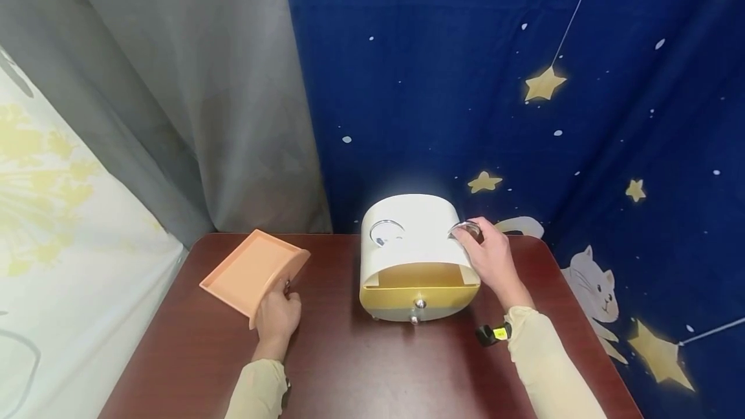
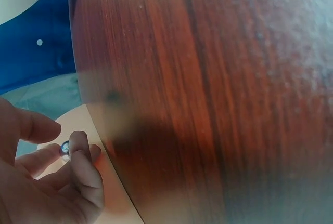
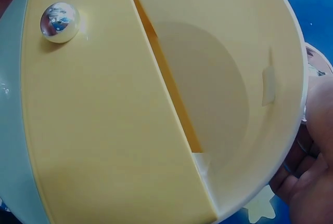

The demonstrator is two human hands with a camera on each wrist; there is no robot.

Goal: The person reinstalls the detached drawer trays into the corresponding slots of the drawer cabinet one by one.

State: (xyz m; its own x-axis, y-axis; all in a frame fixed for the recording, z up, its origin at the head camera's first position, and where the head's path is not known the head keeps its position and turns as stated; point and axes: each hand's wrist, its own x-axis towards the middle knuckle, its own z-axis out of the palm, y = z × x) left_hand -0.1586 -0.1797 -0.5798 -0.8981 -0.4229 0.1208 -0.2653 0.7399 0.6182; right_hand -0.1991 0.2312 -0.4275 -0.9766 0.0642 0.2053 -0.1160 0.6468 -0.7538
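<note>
On the left of the table, my left hand [image 1: 278, 315] holds a shallow orange drawer [image 1: 259, 270] by its front. Close up in the left wrist view, a small shiny knob [image 2: 65, 150] sits between its fingers. A white rounded drawer box [image 1: 416, 218] stands near the back edge, its upper slot vacant above a yellow drawer [image 1: 387, 297] and a grey-blue drawer [image 1: 384, 313]. Both of those fronts are pushed in and carry silver knobs. At the box's right side, my right hand [image 1: 495, 257] grips around a chrome-rimmed ring [image 1: 467, 227]; its fingertips are partly hidden.
All of this is on a dark red-brown wooden table [image 1: 372, 374]. A blue star-patterned curtain [image 1: 419, 83] and a grey curtain [image 1: 250, 96] hang just behind its far edge. Another chrome ring [image 1: 387, 231] is on the box's left side.
</note>
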